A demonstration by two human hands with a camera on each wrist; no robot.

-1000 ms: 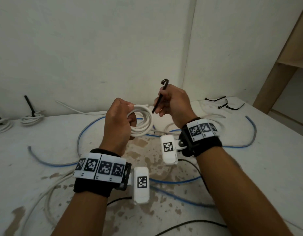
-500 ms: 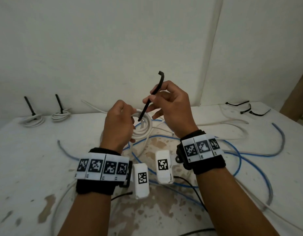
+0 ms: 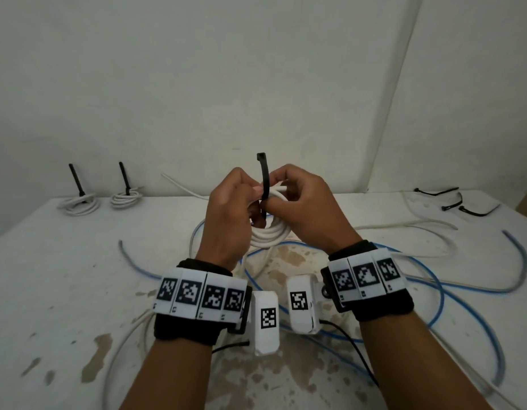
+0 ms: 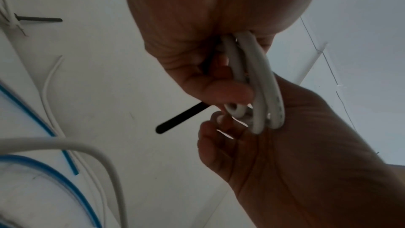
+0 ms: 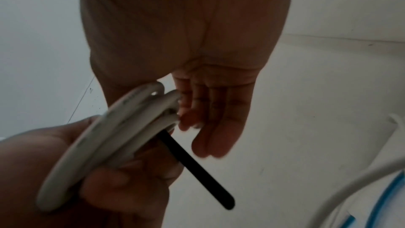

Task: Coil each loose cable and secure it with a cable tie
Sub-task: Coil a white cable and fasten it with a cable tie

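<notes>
White coil (image 3: 268,236), springy and light, is gripped by the left hand (image 3: 226,214); the right hand (image 3: 300,208) pinches the stiff cable tie (image 3: 265,182) across its bundled strands.

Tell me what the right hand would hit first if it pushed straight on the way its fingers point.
Probably the left hand: the right hand points leftward across the white cable coil and black cable tie, already meeting it there. Depth is unclear.

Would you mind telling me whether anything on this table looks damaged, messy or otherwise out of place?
The white table has brown patches where its surface looks chipped or stained. Blue cables and white cables still sprawl loose and tangled across it, unlike the two tied coils at the back left.
</notes>
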